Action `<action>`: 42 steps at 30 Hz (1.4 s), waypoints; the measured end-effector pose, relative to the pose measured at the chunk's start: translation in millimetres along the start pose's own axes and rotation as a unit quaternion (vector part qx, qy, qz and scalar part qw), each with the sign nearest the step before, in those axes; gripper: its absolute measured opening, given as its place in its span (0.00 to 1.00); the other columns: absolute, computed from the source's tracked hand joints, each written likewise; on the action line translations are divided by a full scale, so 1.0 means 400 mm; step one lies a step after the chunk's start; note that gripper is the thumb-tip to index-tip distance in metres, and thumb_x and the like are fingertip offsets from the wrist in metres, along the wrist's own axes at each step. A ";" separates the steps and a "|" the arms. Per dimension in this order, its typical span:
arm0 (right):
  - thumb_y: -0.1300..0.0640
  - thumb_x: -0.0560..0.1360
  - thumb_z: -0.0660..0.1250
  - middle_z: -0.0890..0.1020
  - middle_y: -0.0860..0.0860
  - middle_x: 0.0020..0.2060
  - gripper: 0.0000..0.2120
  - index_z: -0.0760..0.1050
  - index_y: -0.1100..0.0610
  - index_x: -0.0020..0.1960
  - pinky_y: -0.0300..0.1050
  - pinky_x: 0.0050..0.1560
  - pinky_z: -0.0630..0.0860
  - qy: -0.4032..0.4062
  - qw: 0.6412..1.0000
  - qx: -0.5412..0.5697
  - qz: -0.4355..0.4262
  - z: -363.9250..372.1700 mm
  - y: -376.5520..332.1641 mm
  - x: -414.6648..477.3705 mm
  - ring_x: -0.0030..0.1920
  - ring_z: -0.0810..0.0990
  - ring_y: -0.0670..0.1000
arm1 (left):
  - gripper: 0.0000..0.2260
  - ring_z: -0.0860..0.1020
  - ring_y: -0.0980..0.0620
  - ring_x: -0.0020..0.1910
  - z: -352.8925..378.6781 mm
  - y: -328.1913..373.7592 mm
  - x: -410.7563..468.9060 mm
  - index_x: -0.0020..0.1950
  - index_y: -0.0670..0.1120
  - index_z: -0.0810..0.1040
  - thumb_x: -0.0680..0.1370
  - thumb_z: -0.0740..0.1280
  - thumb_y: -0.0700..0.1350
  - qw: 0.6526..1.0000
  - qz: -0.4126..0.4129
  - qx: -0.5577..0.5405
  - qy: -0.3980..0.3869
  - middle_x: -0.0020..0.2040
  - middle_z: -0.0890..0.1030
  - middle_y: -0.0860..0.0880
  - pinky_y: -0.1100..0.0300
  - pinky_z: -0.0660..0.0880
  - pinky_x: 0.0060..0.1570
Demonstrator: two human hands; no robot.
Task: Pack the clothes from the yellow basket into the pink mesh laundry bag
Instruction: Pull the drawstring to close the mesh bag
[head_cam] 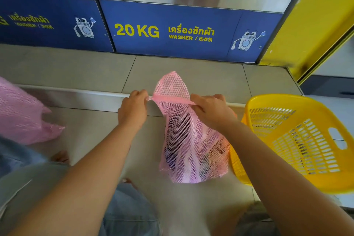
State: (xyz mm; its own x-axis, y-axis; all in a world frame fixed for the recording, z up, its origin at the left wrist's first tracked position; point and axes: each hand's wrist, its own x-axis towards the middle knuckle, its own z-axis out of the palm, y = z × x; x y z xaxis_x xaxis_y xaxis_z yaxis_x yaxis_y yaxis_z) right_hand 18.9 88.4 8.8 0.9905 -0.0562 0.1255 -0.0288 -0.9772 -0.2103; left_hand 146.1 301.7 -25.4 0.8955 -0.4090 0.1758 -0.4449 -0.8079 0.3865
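Observation:
A pink mesh laundry bag (191,145) stands on the tiled floor in the middle of the view, bulging with clothes that show purple, dark and orange through the mesh. My left hand (132,109) pinches the left end of the bag's pink top band. Gripping the right end of that same band is my right hand (210,110), so the band is stretched flat between both hands. A flap of mesh rises above the band. The yellow basket (298,140) sits tilted just right of the bag, touching it; I see no clothes inside it.
A second pink mesh bag (23,115) lies at the left edge. Steel washers with blue "20 KG" panels (172,30) stand on a raised tiled step (76,71) straight ahead. A yellow wall (314,19) closes the right side. My knees and bare feet are below.

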 end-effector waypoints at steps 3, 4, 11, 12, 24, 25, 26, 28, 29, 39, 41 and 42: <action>0.47 0.81 0.50 0.77 0.45 0.34 0.10 0.68 0.49 0.49 0.52 0.54 0.70 0.009 1.000 -0.004 -0.003 0.008 -0.004 -0.004 0.35 0.75 0.51 | 0.07 0.72 0.41 0.43 0.006 0.003 0.008 0.51 0.42 0.75 0.83 0.58 0.40 1.000 -0.006 0.010 0.010 0.50 0.76 0.39 0.50 0.67 0.37; 0.48 0.81 0.51 0.76 0.44 0.34 0.10 0.69 0.49 0.49 0.51 0.52 0.70 0.016 1.000 -0.004 -0.002 0.013 -0.003 -0.009 0.35 0.74 0.51 | 0.07 0.71 0.41 0.44 0.003 0.001 0.014 0.51 0.42 0.75 0.83 0.58 0.40 1.000 -0.007 0.008 0.010 0.50 0.76 0.39 0.50 0.67 0.38; 0.54 0.78 0.60 0.71 0.43 0.35 0.05 0.73 0.53 0.46 0.50 0.47 0.70 0.064 0.996 0.057 -0.024 0.020 -0.038 -0.001 0.37 0.70 0.49 | 0.49 0.53 0.49 0.80 0.032 0.078 -0.038 0.80 0.58 0.49 0.69 0.76 0.60 0.926 0.025 -0.247 -0.285 0.82 0.50 0.52 0.42 0.57 0.76; 0.55 0.77 0.60 0.70 0.43 0.35 0.04 0.73 0.53 0.46 0.51 0.46 0.72 0.063 0.995 0.071 -0.030 0.020 -0.047 0.002 0.37 0.70 0.50 | 0.48 0.49 0.50 0.81 0.050 0.086 -0.045 0.80 0.61 0.49 0.69 0.75 0.62 0.924 0.030 -0.238 -0.298 0.83 0.47 0.53 0.42 0.54 0.77; 0.52 0.67 0.73 0.62 0.60 0.73 0.44 0.52 0.47 0.76 0.62 0.72 0.60 -0.184 0.933 0.151 0.271 0.096 0.170 0.005 0.73 0.60 0.63 | 0.17 0.81 0.51 0.59 0.060 0.035 -0.008 0.69 0.49 0.74 0.83 0.60 0.53 0.809 -0.217 -0.500 -0.220 0.62 0.82 0.48 0.50 0.76 0.62; 0.49 0.67 0.74 0.58 0.59 0.75 0.48 0.48 0.47 0.77 0.61 0.74 0.56 -0.225 0.932 0.086 0.271 0.106 0.186 -0.002 0.75 0.55 0.63 | 0.18 0.81 0.51 0.59 0.064 0.027 -0.006 0.70 0.48 0.72 0.83 0.60 0.54 0.806 -0.230 -0.499 -0.220 0.63 0.81 0.47 0.49 0.76 0.62; 0.46 0.66 0.75 0.53 0.58 0.77 0.51 0.45 0.47 0.78 0.61 0.75 0.52 -0.255 0.928 0.028 0.269 0.113 0.196 -0.009 0.77 0.51 0.62 | 0.20 0.81 0.49 0.59 0.072 0.017 -0.004 0.71 0.47 0.70 0.83 0.60 0.55 0.805 -0.243 -0.494 -0.220 0.64 0.80 0.45 0.46 0.76 0.63; 0.41 0.67 0.74 0.47 0.56 0.79 0.51 0.45 0.44 0.78 0.59 0.75 0.46 -0.288 0.922 -0.044 0.254 0.130 0.212 -0.017 0.78 0.45 0.61 | 0.20 0.80 0.45 0.57 0.089 0.006 0.000 0.69 0.44 0.66 0.82 0.60 0.55 0.806 -0.270 -0.479 -0.220 0.62 0.79 0.42 0.42 0.77 0.62; 0.40 0.68 0.72 0.46 0.55 0.79 0.47 0.47 0.44 0.78 0.58 0.75 0.45 -0.292 0.923 -0.061 0.244 0.141 0.218 -0.013 0.78 0.44 0.60 | 0.19 0.81 0.45 0.55 0.091 0.004 0.002 0.67 0.45 0.64 0.82 0.61 0.55 0.806 -0.280 -0.474 -0.217 0.60 0.78 0.42 0.42 0.78 0.59; 0.59 0.79 0.56 0.76 0.60 0.47 0.06 0.63 0.58 0.55 0.51 0.47 0.71 -0.109 0.913 0.174 0.353 0.173 0.225 0.031 0.53 0.77 0.62 | 0.52 0.63 0.35 0.76 0.134 -0.015 -0.014 0.80 0.59 0.43 0.65 0.68 0.73 0.909 -0.146 -0.109 -0.376 0.80 0.54 0.38 0.39 0.66 0.70; 0.56 0.79 0.58 0.77 0.61 0.52 0.14 0.62 0.61 0.61 0.53 0.49 0.72 -0.105 0.899 0.202 0.374 0.180 0.219 0.030 0.54 0.76 0.61 | 0.52 0.69 0.36 0.72 0.149 -0.022 -0.015 0.80 0.56 0.51 0.64 0.63 0.78 0.904 -0.143 -0.069 -0.397 0.78 0.62 0.39 0.40 0.71 0.68; 0.54 0.79 0.59 0.77 0.62 0.55 0.19 0.60 0.62 0.64 0.52 0.48 0.72 -0.111 0.895 0.206 0.379 0.183 0.216 0.029 0.54 0.76 0.61 | 0.51 0.73 0.37 0.69 0.153 -0.024 -0.016 0.79 0.53 0.57 0.63 0.58 0.81 0.901 -0.148 -0.067 -0.402 0.76 0.68 0.40 0.41 0.72 0.66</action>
State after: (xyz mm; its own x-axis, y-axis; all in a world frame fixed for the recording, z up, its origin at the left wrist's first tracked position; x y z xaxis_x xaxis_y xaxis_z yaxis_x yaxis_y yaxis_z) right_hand 37.8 18.6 -78.9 0.7115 -0.5842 -0.3905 -0.6968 -0.5146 -0.4997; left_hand 143.7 286.2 -85.8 0.6499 -0.4037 -0.6439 -0.1347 -0.8950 0.4252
